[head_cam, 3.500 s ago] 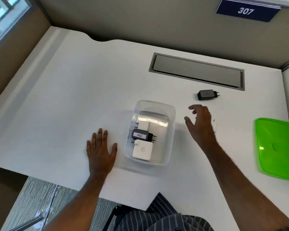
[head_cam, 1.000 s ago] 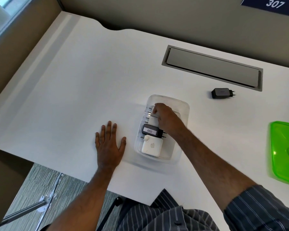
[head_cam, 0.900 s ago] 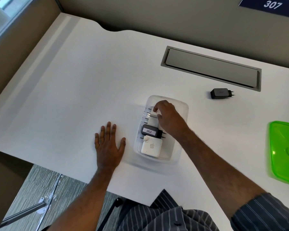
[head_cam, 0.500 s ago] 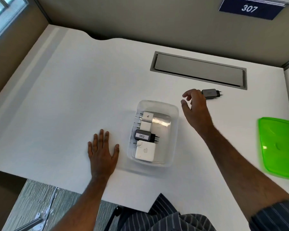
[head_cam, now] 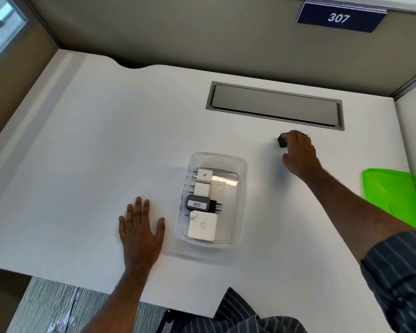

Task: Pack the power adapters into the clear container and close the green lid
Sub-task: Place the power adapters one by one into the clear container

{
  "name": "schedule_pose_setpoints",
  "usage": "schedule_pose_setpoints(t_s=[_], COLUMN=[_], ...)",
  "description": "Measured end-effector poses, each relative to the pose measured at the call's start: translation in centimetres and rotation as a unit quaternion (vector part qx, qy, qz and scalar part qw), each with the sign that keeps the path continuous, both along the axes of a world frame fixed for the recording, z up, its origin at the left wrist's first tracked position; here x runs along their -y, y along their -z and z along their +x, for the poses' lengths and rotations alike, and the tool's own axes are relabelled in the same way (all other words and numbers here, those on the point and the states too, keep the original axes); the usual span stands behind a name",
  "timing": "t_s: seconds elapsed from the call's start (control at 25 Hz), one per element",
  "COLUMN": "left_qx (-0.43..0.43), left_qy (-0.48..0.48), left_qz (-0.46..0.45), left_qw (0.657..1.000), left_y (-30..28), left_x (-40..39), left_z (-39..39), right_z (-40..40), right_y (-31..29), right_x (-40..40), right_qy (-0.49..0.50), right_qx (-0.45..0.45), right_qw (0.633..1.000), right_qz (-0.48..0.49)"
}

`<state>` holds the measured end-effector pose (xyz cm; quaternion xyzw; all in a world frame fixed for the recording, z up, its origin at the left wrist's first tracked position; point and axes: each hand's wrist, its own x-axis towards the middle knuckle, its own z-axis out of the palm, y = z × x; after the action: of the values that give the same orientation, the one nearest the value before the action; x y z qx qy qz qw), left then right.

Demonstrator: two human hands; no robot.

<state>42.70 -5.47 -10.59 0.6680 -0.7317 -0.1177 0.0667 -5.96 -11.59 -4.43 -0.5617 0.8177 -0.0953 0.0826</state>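
— Black plastic, that last power adapter (head_cam: 283, 140): we have our right hand (head_cam: 298, 155) over it on the white desk (head_cam: 94, 140), far right of the clear container (head_cam: 242, 188), just near the grey cable hatch (head_cam: 274, 105).

— Are our fingers closed on it?

— They curl over its top, but we cannot tell whether they truly grip; the hand covers most of the body. Only one corner and the prong tips show.

— How will it handle?

— Small, stiff and likely light, we judge, with smooth sides that could slip. We'd pinch the two long faces, clear of the prongs.

— And our left hand (head_cam: 139, 227)?

— Flat on the desk, fingers spread, holding nothing, just left of the container. Inside sit four adapters in a row along its left side, with room on the right.

— The green lid (head_cam: 394, 195)?

— Lying far right, partly cut off by the frame edge and our right sleeve (head_cam: 399, 272).
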Motion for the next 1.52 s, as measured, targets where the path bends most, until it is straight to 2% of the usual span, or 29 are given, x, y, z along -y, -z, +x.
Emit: schedule_pose_setpoints(t_s=[0.2, 0.4, 0.68, 0.88, 1.08, 1.36, 1.52], left_qx=[0.006, 0.007, -0.002, -0.006, -0.004, -0.005, -0.003], left_qy=[-0.004, -0.006, -0.004, -0.004, -0.003, 0.001, 0.004], left_qz=[0.004, 0.004, 0.004, 0.003, 0.004, 0.01, 0.02], left_qw=[1.0, 1.0, 1.0, 1.0, 1.0, 1.0, 1.0], left_y=[0.1, 0.1, 0.2, 0.2, 0.3, 0.2, 0.2], left_x=[0.1, 0.1, 0.1, 0.1, 0.1, 0.0, 0.0], left_z=[0.0, -0.2, -0.1, -0.1, -0.1, 0.0, 0.1], right_z=[-1.9, -2.8, -3.4, -0.9, 4.4, 12.9, 16.7], right_y=[-0.1, 0.0, 0.0, -1.5, -5.3, -11.3, -11.9], right_x=[1.1, 2.1, 2.6, 1.2, -1.1, -6.3, -7.2], right_qy=[-0.022, -0.029, -0.025, -0.029, 0.01, -0.013, -0.003], right_qx=[-0.055, -0.14, -0.122, -0.074, 0.028, 0.163, 0.221], right_qw=[0.996, 0.989, 0.991, 0.997, 0.999, 0.985, 0.974], right_qz=[0.069, 0.036, 0.052, 0.015, -0.02, -0.061, -0.046])
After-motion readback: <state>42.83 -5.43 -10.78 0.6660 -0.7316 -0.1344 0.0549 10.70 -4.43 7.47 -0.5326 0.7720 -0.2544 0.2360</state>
